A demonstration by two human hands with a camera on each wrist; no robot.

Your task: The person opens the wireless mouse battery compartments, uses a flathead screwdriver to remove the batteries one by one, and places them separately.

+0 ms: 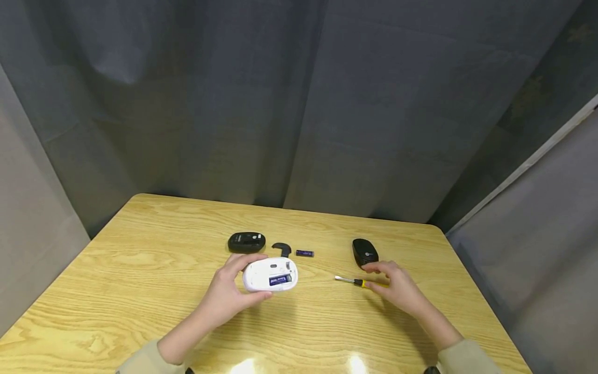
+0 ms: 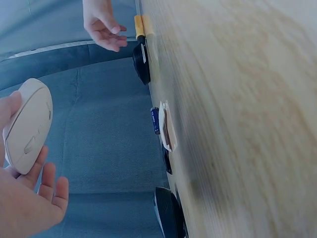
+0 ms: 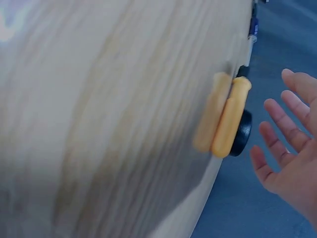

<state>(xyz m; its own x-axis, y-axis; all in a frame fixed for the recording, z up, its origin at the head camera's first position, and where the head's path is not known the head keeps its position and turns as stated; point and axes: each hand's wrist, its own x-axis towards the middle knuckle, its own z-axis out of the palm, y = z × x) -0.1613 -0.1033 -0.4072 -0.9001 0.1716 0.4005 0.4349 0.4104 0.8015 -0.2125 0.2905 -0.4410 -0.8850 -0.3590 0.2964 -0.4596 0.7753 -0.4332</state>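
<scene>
My left hand (image 1: 228,291) grips a white computer mouse (image 1: 258,275) by its edges above the table, underside up. A dark blue battery (image 1: 279,280) lies in its uncovered compartment. Over on the right, my right hand (image 1: 399,289) hovers just above a yellow-handled screwdriver (image 1: 358,282) with a flat metal blade. In the right wrist view its fingers (image 3: 285,126) are spread and apart from the yellow handle (image 3: 232,119). A black mouse (image 1: 364,251) sits just beyond the screwdriver.
Behind the white mouse lie an upturned black mouse (image 1: 246,242), a curved black cover (image 1: 282,249) and a loose blue battery (image 1: 305,253). The left wrist view also shows a thin white piece (image 2: 167,126) on the wooden table (image 1: 177,234). Grey curtains (image 1: 299,104) hang behind.
</scene>
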